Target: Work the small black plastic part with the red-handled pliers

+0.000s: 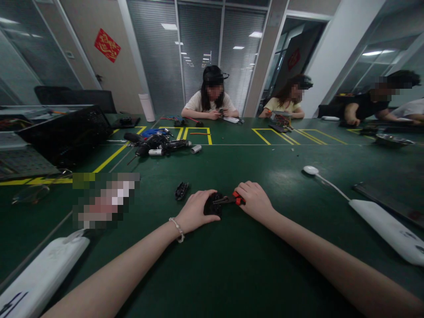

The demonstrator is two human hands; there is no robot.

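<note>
My left hand [196, 212] is closed around the edge of a small black part [212, 206], pressing it near the green tabletop; fine detail on the part is too dark to make out. My right hand [254, 198] grips needle-nose pliers [227, 200] by their red handles. The dark jaws point left and reach over the black part; whether they pinch anything is too small to tell. Just beyond my left hand lies another black piece [182, 191], apart from both hands.
Farther left lie a black power drill [149, 145] and tools. A black case [66, 137] stands at the left edge. White power banks flank my arms, one at left [46, 274], one at right [384, 225] with a cable. Several people sit across the green table [232, 163].
</note>
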